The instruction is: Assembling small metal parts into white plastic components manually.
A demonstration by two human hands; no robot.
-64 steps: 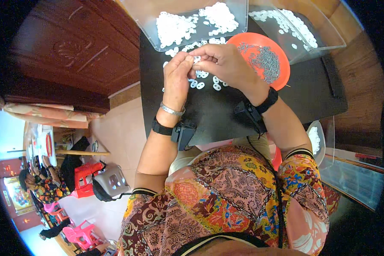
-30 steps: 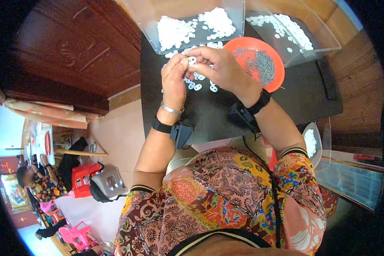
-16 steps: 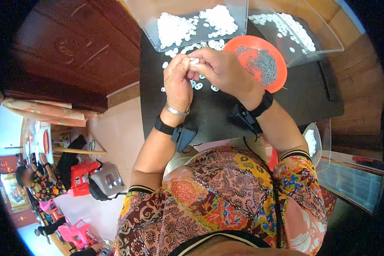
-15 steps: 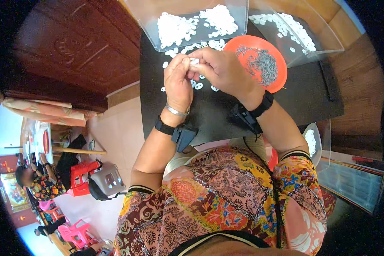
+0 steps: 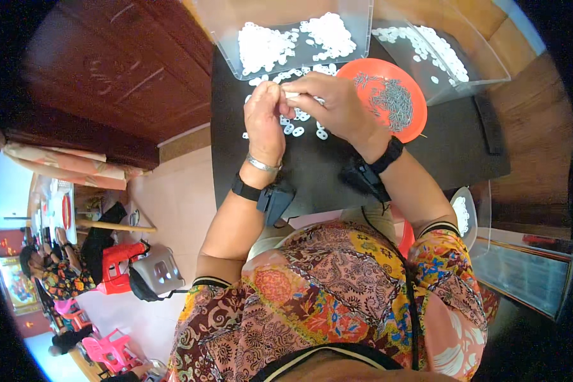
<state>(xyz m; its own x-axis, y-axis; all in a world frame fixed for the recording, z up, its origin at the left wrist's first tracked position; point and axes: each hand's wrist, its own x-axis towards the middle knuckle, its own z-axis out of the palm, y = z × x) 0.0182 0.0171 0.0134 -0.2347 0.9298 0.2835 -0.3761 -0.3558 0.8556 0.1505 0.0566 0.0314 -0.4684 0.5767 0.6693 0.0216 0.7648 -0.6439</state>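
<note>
A dark reddish-brown carved wooden panel (image 5: 102, 70) fills the upper left of the frame. Beside it, a black tabletop (image 5: 445, 159) spreads from the upper centre toward the right. A clear plastic bin (image 5: 226, 38) stands at the top centre with two white heaps inside, and a second clear bin (image 5: 480, 67) at the upper right holds more white pieces. Just below and between the bins lies an orange-red round plate (image 5: 418, 120), partly hidden on its left by the right hand (image 5: 337, 105).

The right hand pinches a small white piece between thumb and forefinger at the upper centre, above the tabletop. The left hand (image 5: 265, 121) is curled, its fingers together, close against that piece's left end; whether it grips too, I cannot tell. Black straps circle both wrists, and a silver bracelet (image 5: 261, 164) sits on the left one.

Loose white two-holed oval pieces (image 5: 298, 131) lie scattered beneath and around the hands. The pinched white piece (image 5: 292, 95) shows nearly edge-on. Smallest are the grey screws (image 5: 393, 107), heaped in the plate.
</note>
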